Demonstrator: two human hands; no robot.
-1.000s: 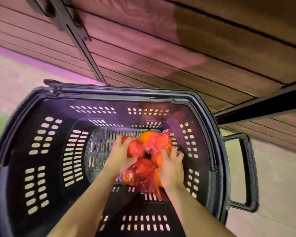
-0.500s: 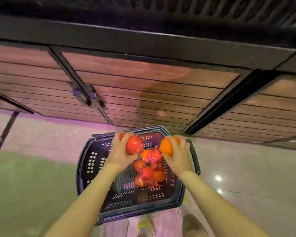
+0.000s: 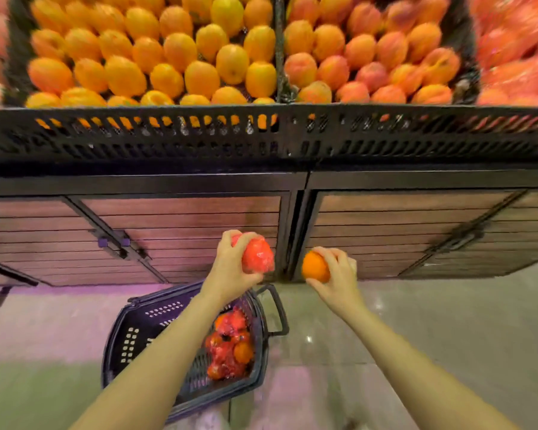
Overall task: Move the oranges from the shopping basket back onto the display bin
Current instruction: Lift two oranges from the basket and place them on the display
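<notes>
My left hand (image 3: 230, 268) grips an orange wrapped in red film (image 3: 257, 254), held up in front of the wooden stand. My right hand (image 3: 336, 274) holds a bare orange (image 3: 315, 266) at about the same height, a little to the right. Below on the floor sits the dark shopping basket (image 3: 131, 342), with several more wrapped and bare oranges (image 3: 230, 349) in its right side, partly hidden by my left forearm. Above, the black display bin (image 3: 199, 135) is full of oranges (image 3: 156, 54).
Right of a divider, the bin holds reddish-orange fruit (image 3: 370, 57); pink wrapped fruit (image 3: 519, 48) lies at the far right. The wood-slat stand front (image 3: 416, 231) rises between floor and bin. The basket handle (image 3: 277, 311) sticks out to the right. Glossy floor surrounds the basket.
Both hands have lifted out of the basket, each with one orange, and have risen toward the bin. My view has tilted up, so the display bin of fruit now shows.
</notes>
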